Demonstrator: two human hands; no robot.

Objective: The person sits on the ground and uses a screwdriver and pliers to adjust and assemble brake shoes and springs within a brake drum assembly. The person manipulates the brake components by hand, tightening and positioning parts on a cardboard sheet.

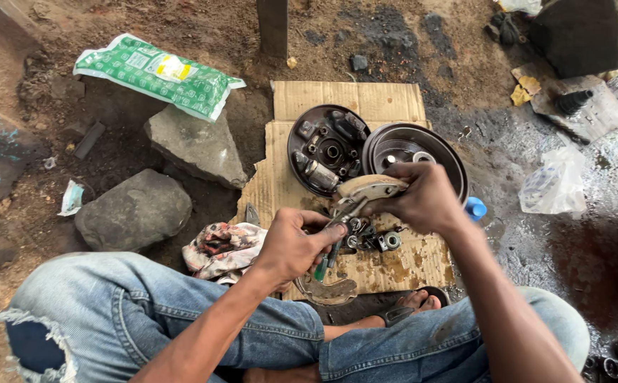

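My right hand (pixel 422 198) grips a curved pale brake shoe (pixel 369 187) above the cardboard. My left hand (pixel 294 245) is closed on the green-handled pliers (pixel 337 227), whose jaws reach up to the shoe's lower edge. A second brake shoe (pixel 329 291) lies on the cardboard just below my left hand. Small metal parts and springs (pixel 376 240) sit under my hands. Behind them lie a round backing plate (pixel 326 150) with its fittings and a dark brake drum (pixel 415 150).
Flat cardboard sheet (pixel 351 99) covers dirt ground. Two grey rocks (pixel 135 209) and a patterned rag (pixel 220 245) lie left; a green plastic bag (pixel 156 72) farther back. A clear plastic bag (pixel 555 186), blue cap (pixel 475 208) and wet ground are right. My jeans-clad knees frame the bottom.
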